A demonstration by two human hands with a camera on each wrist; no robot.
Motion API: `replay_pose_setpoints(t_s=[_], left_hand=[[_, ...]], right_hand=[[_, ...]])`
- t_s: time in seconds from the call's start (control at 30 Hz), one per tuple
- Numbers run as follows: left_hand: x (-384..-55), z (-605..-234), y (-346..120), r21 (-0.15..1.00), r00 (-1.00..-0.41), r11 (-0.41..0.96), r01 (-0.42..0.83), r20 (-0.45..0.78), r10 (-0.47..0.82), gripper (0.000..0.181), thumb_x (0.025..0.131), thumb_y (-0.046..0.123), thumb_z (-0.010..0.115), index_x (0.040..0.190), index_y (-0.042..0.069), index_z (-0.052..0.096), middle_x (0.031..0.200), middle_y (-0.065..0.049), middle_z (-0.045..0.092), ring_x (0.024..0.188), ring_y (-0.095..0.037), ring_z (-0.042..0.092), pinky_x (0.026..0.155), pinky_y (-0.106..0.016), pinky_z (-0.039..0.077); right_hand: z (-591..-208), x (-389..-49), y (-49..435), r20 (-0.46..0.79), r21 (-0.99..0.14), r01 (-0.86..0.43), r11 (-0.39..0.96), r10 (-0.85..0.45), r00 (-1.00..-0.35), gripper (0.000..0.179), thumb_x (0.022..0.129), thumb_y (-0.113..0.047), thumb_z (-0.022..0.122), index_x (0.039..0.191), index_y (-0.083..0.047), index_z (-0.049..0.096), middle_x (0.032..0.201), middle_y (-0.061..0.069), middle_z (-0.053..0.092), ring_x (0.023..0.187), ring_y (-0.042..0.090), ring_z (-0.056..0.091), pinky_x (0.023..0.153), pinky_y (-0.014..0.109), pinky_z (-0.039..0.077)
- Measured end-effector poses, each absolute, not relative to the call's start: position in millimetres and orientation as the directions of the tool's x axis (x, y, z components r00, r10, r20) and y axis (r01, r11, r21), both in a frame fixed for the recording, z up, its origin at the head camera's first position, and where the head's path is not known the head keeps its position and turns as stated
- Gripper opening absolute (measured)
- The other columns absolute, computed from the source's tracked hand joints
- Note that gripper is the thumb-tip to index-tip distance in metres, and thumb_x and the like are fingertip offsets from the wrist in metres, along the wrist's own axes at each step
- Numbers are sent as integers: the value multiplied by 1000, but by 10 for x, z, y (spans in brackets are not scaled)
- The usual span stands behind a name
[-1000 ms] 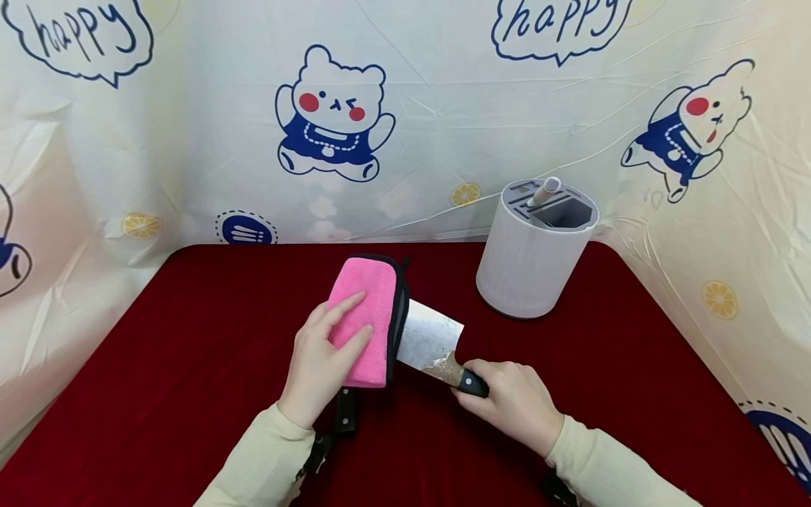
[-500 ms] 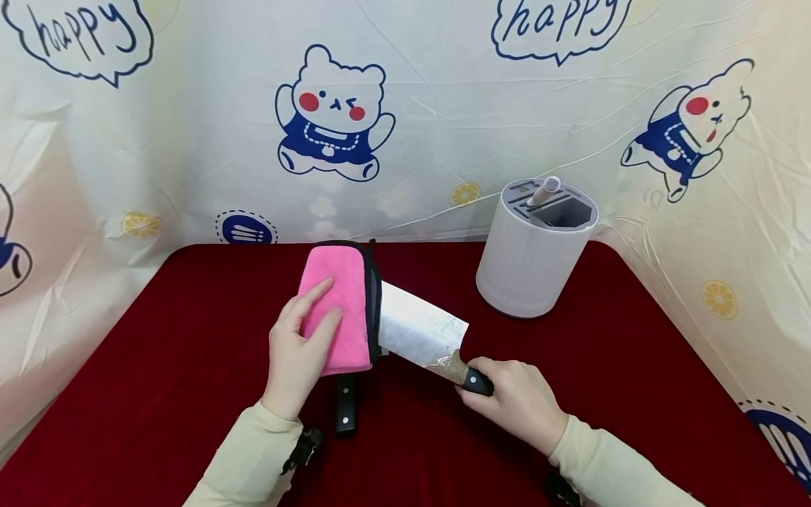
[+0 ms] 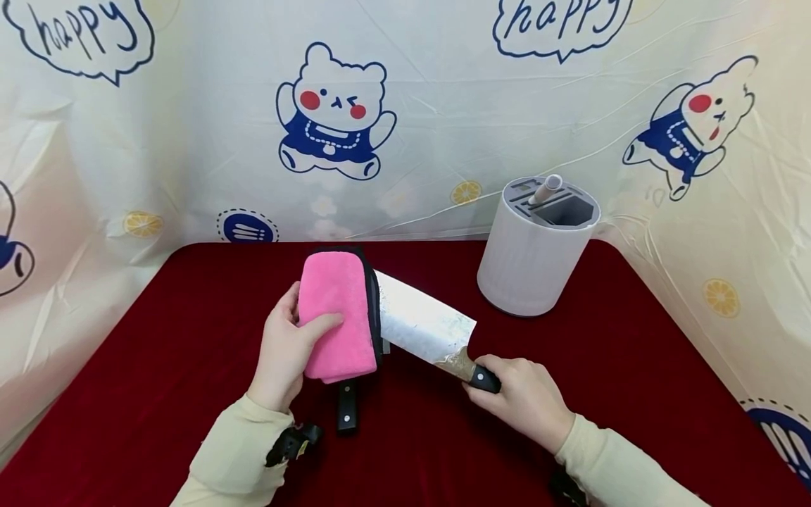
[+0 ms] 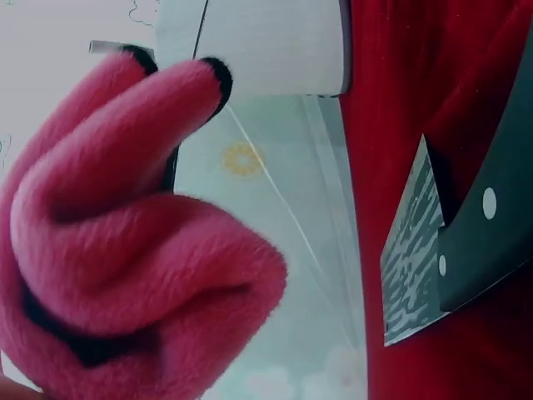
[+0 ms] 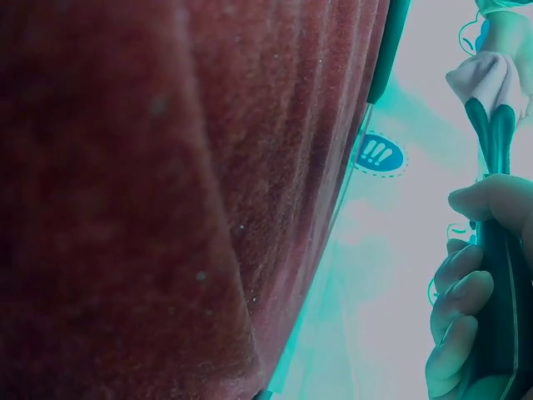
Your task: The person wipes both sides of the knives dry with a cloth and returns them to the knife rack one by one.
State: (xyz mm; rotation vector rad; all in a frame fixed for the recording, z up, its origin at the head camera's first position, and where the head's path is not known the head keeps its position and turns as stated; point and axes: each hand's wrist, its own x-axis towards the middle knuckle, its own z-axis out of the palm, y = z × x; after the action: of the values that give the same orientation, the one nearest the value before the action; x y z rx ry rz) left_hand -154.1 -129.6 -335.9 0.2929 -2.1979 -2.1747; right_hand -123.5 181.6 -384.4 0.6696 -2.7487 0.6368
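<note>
A folded pink cloth (image 3: 338, 282) with a black edge is pinched in my left hand (image 3: 281, 352), thumb on its front and the other fingers mostly hidden behind it. My right hand (image 3: 526, 401) grips the black handle (image 5: 500, 308) of a cleaver. The cleaver's broad blade (image 3: 424, 317) slants up to the left, and its far end is hidden by the cloth. Below the cloth lies a second knife (image 3: 347, 408), its black handle toward me. The left wrist view shows part of that knife's blade (image 4: 416, 250).
A white cylindrical knife block (image 3: 529, 264) stands at the back right of the red-covered table (image 3: 190, 338). A light-coloured rod (image 3: 546, 189) sticks out of its slotted top. A printed curtain (image 3: 437, 141) hangs behind and at both sides.
My left hand and the cloth have shifted left along the blade, uncovering more of it. The left fingers have gone from the cloth's front to behind it. The cleaver has moved slightly right.
</note>
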Motion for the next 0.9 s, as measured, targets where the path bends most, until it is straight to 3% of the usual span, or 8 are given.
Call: replay_pose_setpoints(t_s=[0.1,0.17,0.23,0.4,0.63,0.9], left_hand=[[-1545,-3368,-1287,993,-981,-7,-119,-118,-156,50,88,12,70,134,9,50,113,-1,62,88,-9,66,77,-26,57],[-1541,-3382,-1286,993,-980,-8,-115,-115,-165,34,88,12,69,119,7,54,101,2,64,83,-12,66,75,-28,56],[-1536,-3389,-1290,994,-979,-11,-108,-108,-176,29,89,13,68,113,8,55,97,4,64,83,-12,66,74,-28,56],[-1532,-3393,-1298,994,-971,-51,-102,-110,-210,25,91,14,65,113,12,52,97,4,62,83,-11,65,74,-27,55],[-1564,-3429,-1266,981,-953,-178,-72,-120,-277,30,96,14,59,119,24,41,114,0,54,96,-11,63,77,-25,55],[-1576,-3458,-1259,968,-946,-250,-21,-100,-307,31,95,12,61,116,22,40,107,2,56,88,-8,64,75,-24,55]], right_hand=[[-3844,-1240,1826,333,-355,-483,801,-374,-866,12,80,-24,77,82,-23,65,58,-18,47,51,-4,35,46,15,34],[-3846,-1245,1833,338,-355,-483,800,-371,-865,13,79,-24,78,81,-23,65,58,-18,46,51,-4,34,46,15,33],[-3846,-1252,1841,337,-361,-477,802,-364,-868,13,79,-23,78,81,-22,65,58,-18,46,50,-4,34,45,15,33],[-3843,-1267,1861,321,-384,-450,806,-341,-884,13,79,-23,78,83,-21,67,58,-18,47,50,-4,34,45,16,34],[-3841,-1294,1870,306,-407,-416,813,-308,-901,14,79,-26,79,82,-21,66,59,-18,48,49,-3,37,45,16,36],[-3804,-1299,1865,316,-446,-393,804,-269,-910,12,80,-22,79,87,-18,70,63,-14,57,51,-3,41,47,17,39]])
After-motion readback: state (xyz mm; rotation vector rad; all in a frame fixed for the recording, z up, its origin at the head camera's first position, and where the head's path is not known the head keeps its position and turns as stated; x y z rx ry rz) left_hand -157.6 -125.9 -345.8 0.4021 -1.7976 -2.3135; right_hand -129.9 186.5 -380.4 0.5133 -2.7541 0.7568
